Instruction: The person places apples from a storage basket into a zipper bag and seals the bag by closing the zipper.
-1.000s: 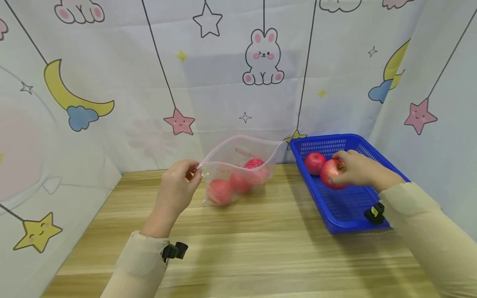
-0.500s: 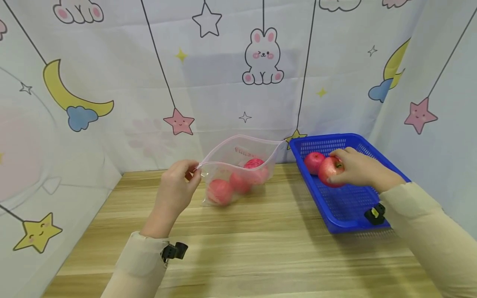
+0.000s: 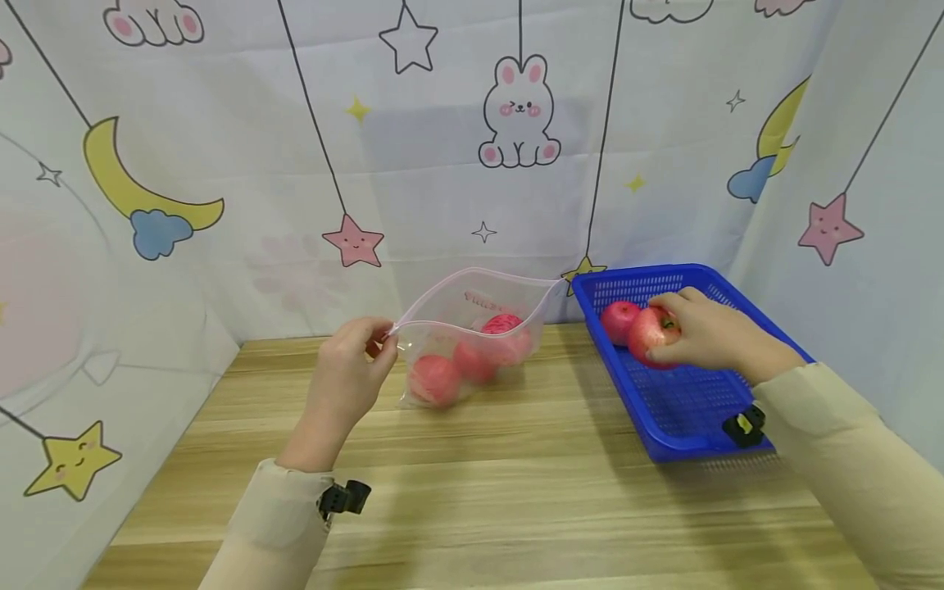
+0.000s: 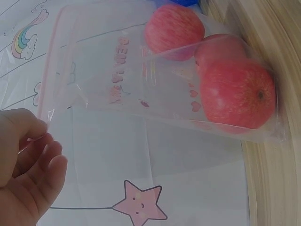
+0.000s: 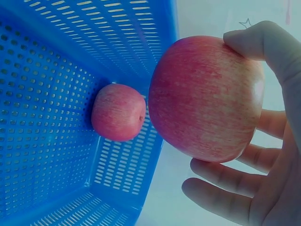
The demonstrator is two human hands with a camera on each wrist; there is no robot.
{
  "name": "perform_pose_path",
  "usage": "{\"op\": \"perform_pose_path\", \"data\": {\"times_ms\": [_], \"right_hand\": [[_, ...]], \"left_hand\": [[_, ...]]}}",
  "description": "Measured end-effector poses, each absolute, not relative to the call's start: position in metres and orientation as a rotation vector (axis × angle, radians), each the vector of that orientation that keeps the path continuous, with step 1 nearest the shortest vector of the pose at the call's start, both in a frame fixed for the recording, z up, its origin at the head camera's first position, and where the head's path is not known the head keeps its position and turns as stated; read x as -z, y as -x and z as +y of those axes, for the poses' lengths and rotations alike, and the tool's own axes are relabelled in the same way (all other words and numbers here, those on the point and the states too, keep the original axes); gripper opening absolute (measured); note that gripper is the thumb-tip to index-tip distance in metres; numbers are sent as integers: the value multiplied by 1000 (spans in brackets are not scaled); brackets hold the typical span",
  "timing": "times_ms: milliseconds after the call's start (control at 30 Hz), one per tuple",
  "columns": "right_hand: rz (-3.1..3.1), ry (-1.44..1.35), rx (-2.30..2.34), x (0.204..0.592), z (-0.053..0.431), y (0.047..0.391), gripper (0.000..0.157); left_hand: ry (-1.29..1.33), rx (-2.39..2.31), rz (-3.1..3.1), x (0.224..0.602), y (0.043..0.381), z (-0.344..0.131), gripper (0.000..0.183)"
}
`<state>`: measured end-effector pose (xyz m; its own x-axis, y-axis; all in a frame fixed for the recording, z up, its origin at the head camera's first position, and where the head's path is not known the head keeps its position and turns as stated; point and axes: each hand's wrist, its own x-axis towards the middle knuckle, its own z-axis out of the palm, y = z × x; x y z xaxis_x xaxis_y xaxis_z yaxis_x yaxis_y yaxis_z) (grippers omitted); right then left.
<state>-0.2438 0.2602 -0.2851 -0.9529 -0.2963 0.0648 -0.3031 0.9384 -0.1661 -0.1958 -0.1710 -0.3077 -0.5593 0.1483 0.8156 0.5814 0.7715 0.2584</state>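
My left hand [image 3: 352, 360] pinches the near corner of a clear zip bag [image 3: 472, 299] with a pink rim, its mouth spread wide. Several red apples lie at the bottom of the bag; in the left wrist view one big apple [image 4: 237, 96] sits nearest its end. My right hand [image 3: 704, 332] grips a red apple [image 3: 653, 337] between thumb and fingers, held over the blue basket [image 3: 642, 410]. Behind it, a second apple [image 5: 118, 113] rests inside the basket, against a corner in the right wrist view.
The wooden table [image 3: 472, 508] carries the bag left of centre and the basket at the right. A white curtain [image 3: 435, 164] with stars, moons and a rabbit hangs right behind both. Black wrist cameras [image 3: 344, 496] sit on the sleeves.
My right hand has raised its apple slightly and shifted a little left over the basket. The left hand and the bag have stayed nearly still.
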Motion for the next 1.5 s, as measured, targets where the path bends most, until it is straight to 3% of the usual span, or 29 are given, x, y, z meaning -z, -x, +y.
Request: {"op": "perform_pose_path", "data": {"times_ms": [1500], "right_hand": [[-2898,-579,-288,272,242,228,79]], "left_hand": [[506,646,-2167,305,192,-169,10]]}}
